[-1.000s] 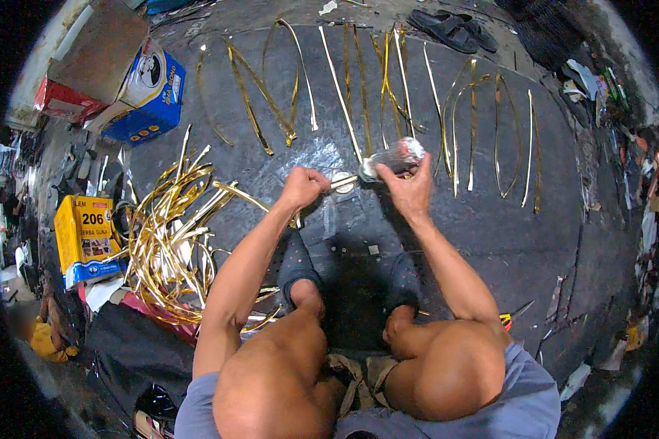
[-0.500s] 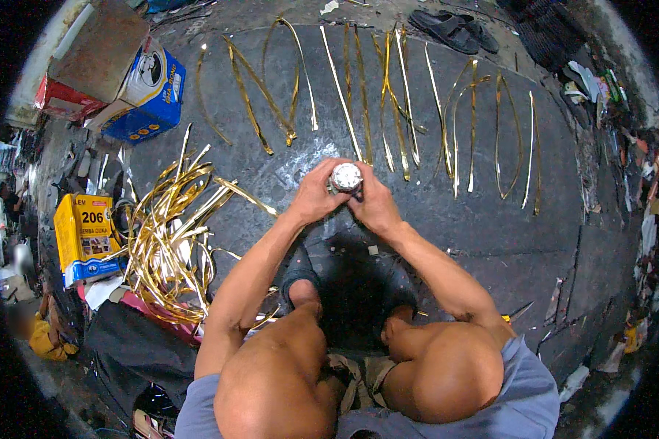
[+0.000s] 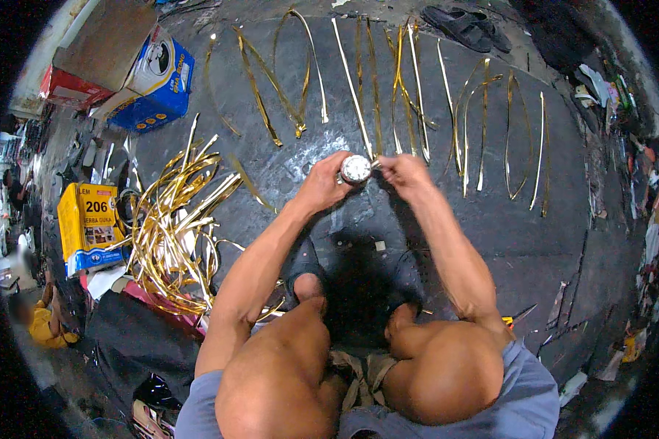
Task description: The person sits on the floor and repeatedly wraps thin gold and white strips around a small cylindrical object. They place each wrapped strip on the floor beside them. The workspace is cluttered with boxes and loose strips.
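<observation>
My left hand [image 3: 326, 183] is wrapped round a small round container [image 3: 356, 169] with a white, blotchy top, seen from above. Just to its right is my right hand [image 3: 406, 174], its fingers drawn together in a pinch and slightly blurred. Something small shows between those fingers and the container, too indistinct to name. Beyond both hands, gold and silvery strips [image 3: 353, 91] lie in loops and lines across the dark mat [image 3: 476, 241]. A tangled heap of the same shiny strips [image 3: 172, 227] lies to the left of my left forearm.
A yellow and blue box [image 3: 89, 228] stands left of the strip heap. An open blue and white carton [image 3: 154, 84] sits at the far left. Dark sandals [image 3: 465, 28] lie at the far edge. At the left rim is a person in yellow [image 3: 51, 325].
My right hand has come off the container and moved a little to the right, its fingers now pinched together. My left hand keeps hold of the container. The whole view has shifted slightly.
</observation>
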Action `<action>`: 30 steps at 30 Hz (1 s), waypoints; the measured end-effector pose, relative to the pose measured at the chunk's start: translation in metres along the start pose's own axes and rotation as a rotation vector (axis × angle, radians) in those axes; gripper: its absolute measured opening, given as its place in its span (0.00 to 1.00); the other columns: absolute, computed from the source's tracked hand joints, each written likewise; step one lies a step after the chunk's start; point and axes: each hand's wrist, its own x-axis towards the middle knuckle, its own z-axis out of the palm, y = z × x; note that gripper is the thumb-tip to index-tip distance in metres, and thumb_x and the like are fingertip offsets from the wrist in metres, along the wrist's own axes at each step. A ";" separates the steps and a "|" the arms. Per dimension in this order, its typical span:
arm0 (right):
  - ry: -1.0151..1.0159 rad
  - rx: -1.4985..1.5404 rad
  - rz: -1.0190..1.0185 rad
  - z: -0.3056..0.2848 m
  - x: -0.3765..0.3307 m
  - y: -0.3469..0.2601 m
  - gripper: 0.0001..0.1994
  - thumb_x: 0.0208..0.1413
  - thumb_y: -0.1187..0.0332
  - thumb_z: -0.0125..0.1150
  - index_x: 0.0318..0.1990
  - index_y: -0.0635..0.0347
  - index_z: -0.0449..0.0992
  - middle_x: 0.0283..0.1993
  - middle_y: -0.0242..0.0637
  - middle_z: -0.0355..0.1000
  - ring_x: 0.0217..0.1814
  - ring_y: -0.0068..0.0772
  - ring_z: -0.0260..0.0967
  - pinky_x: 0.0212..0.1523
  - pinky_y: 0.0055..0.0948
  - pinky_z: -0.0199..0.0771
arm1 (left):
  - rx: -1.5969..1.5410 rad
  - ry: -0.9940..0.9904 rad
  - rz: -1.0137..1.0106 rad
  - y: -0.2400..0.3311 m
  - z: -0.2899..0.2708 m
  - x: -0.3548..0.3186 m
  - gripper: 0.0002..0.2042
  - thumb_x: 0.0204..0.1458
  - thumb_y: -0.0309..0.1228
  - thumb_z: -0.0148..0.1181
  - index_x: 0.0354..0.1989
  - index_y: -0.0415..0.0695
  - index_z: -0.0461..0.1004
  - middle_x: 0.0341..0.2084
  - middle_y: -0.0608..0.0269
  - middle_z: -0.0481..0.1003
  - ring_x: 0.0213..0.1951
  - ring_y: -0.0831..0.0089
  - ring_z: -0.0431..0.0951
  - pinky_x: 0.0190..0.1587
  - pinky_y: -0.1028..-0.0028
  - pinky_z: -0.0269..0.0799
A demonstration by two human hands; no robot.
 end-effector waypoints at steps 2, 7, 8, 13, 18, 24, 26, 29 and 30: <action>0.025 0.259 -0.123 0.007 -0.060 -0.041 0.07 0.55 0.80 0.66 0.36 0.63 0.72 0.33 0.33 0.71 0.33 0.28 0.69 0.34 0.26 0.71 | 0.037 -0.015 -0.026 0.001 -0.011 -0.005 0.18 0.45 0.23 0.70 0.46 0.40 0.75 0.39 0.51 0.78 0.44 0.50 0.80 0.47 0.61 0.75; -0.316 0.393 -0.478 -0.039 -0.191 -0.149 0.08 0.58 0.79 0.63 0.42 0.68 0.72 0.42 0.39 0.71 0.38 0.26 0.68 0.37 0.24 0.71 | 0.034 -0.003 0.041 0.002 -0.003 0.002 0.17 0.46 0.23 0.68 0.45 0.40 0.76 0.39 0.50 0.78 0.45 0.50 0.80 0.47 0.61 0.75; -0.246 0.399 -0.567 -0.032 -0.217 -0.165 0.09 0.58 0.80 0.62 0.45 0.70 0.71 0.42 0.40 0.72 0.37 0.25 0.67 0.35 0.23 0.70 | 0.029 0.002 0.024 0.002 -0.002 0.001 0.17 0.45 0.23 0.68 0.45 0.41 0.75 0.39 0.50 0.78 0.45 0.50 0.80 0.48 0.61 0.75; -0.086 0.502 -0.718 -0.062 -0.248 -0.221 0.13 0.62 0.82 0.54 0.54 0.76 0.69 0.42 0.44 0.73 0.32 0.24 0.65 0.32 0.22 0.68 | 0.054 -0.038 -0.046 -0.004 -0.004 -0.001 0.20 0.44 0.26 0.69 0.47 0.41 0.75 0.42 0.48 0.78 0.48 0.47 0.79 0.51 0.59 0.74; -0.145 0.360 -0.773 -0.067 -0.237 -0.243 0.19 0.66 0.81 0.48 0.63 0.80 0.63 0.41 0.44 0.72 0.29 0.26 0.64 0.33 0.22 0.70 | 0.025 -0.005 -0.004 -0.012 -0.007 -0.008 0.19 0.44 0.24 0.68 0.47 0.40 0.75 0.39 0.48 0.78 0.47 0.46 0.79 0.50 0.58 0.75; 0.132 0.081 -1.011 -0.046 -0.249 -0.296 0.18 0.67 0.79 0.50 0.63 0.76 0.65 0.53 0.48 0.72 0.52 0.36 0.71 0.49 0.26 0.76 | 0.066 -0.058 -0.087 -0.003 -0.007 -0.003 0.20 0.42 0.25 0.68 0.47 0.40 0.74 0.43 0.51 0.78 0.50 0.48 0.77 0.52 0.56 0.73; -0.050 0.117 -1.042 -0.011 -0.243 -0.319 0.11 0.65 0.78 0.51 0.52 0.71 0.70 0.45 0.46 0.74 0.46 0.37 0.73 0.47 0.29 0.77 | 0.074 -0.099 -0.160 -0.002 -0.015 -0.004 0.22 0.42 0.26 0.70 0.49 0.42 0.74 0.44 0.50 0.77 0.49 0.48 0.77 0.52 0.56 0.73; -0.285 0.166 -0.955 -0.070 -0.160 -0.432 0.04 0.60 0.73 0.64 0.33 0.58 0.75 0.25 0.30 0.73 0.21 0.23 0.69 0.23 0.19 0.72 | 0.014 -0.165 -0.096 0.002 -0.010 0.005 0.32 0.41 0.30 0.73 0.59 0.43 0.71 0.53 0.50 0.75 0.58 0.52 0.74 0.62 0.62 0.70; -0.058 0.291 -1.032 -0.057 -0.140 -0.438 0.04 0.60 0.74 0.63 0.32 0.59 0.75 0.25 0.31 0.73 0.21 0.24 0.69 0.23 0.19 0.72 | 0.077 -0.131 -0.014 -0.007 -0.021 -0.001 0.37 0.38 0.30 0.74 0.63 0.43 0.69 0.58 0.48 0.72 0.63 0.53 0.71 0.66 0.62 0.66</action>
